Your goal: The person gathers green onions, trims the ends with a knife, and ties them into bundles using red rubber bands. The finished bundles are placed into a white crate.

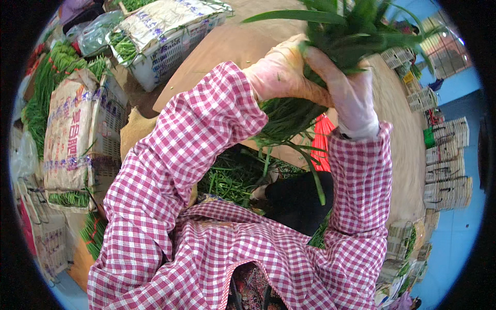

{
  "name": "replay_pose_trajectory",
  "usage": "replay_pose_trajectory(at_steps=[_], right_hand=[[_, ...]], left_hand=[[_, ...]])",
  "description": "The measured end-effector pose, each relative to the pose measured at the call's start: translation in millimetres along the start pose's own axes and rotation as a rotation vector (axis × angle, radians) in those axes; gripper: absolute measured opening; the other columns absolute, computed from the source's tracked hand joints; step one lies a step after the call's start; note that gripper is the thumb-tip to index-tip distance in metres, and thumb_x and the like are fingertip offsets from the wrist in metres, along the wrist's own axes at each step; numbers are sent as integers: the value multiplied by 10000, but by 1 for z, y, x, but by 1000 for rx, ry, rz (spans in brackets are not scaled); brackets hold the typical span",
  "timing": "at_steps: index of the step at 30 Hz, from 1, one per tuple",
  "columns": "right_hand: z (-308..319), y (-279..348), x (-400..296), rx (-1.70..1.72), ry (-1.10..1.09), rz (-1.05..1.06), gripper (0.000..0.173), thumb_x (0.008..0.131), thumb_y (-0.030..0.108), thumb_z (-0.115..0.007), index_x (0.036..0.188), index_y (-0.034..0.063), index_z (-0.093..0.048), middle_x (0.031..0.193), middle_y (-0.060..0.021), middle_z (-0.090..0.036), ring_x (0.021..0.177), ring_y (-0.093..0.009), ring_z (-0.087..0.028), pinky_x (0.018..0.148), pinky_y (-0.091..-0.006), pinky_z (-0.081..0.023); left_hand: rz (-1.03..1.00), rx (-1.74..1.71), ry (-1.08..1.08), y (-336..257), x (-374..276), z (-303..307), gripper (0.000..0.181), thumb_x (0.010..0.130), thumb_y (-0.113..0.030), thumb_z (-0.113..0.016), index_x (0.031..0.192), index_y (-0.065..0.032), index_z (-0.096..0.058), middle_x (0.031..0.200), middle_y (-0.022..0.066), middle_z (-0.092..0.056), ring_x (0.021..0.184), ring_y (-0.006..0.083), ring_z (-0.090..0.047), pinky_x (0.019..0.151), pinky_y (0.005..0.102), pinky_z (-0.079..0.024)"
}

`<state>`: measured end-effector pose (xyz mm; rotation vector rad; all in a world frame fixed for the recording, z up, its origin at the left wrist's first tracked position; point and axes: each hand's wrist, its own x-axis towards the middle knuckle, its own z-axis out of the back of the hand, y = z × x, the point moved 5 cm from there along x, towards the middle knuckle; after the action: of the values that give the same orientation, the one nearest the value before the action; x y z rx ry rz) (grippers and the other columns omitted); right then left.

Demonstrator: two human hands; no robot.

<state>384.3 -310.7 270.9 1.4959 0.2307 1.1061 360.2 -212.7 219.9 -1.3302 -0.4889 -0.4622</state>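
Both gloved hands grip one large bunch of long green leaves, likely Chinese chives, held up in front of me. My left hand wraps around the bunch from the left, its glove stained pink and yellow. Against its right side presses my right hand, in a pale glove. Part of the bunch hangs below the hands, with a few loose leaves trailing down. Behind it hang red strips. Loose green leaves lie low down, near my dark-clad leg.
Plastic crates packed with greens stand on the left, one under printed sacking, another under a white cover. Tied green bundles lie beside them. Stacked crates line the blue wall on the right. A brown board lies ahead.
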Motion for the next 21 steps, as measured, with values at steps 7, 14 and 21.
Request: replay_pose_trajectory(at_steps=[7,14,21], right_hand=[[-23,-28,-23,171,-340,260,522,775,185,-757,1212,-16,-553,1096,-159,-630,977,-262,-617,840,-360,-498],[-64,-145,-163,-614,-344,-299,926,718,320,-776,1446,17,-292,1293,-231,-526,1199,-358,-515,981,-401,-432],[-97,-183,-186,-257,50,-738,658,801,376,-707,1316,25,-496,976,-179,-672,860,-276,-633,784,-362,-498]], left_hand=[[129,-669,-339,30,-23,2,295,898,-125,-613,1160,9,-602,1092,93,-654,989,196,-621,861,317,-512],[186,-345,-697,-24,-51,41,152,873,-121,-659,982,-18,-635,795,76,-657,705,171,-630,649,313,-539],[97,-336,-864,-38,-91,89,151,929,-154,-601,1012,-31,-577,810,42,-587,785,161,-576,768,282,-488]])
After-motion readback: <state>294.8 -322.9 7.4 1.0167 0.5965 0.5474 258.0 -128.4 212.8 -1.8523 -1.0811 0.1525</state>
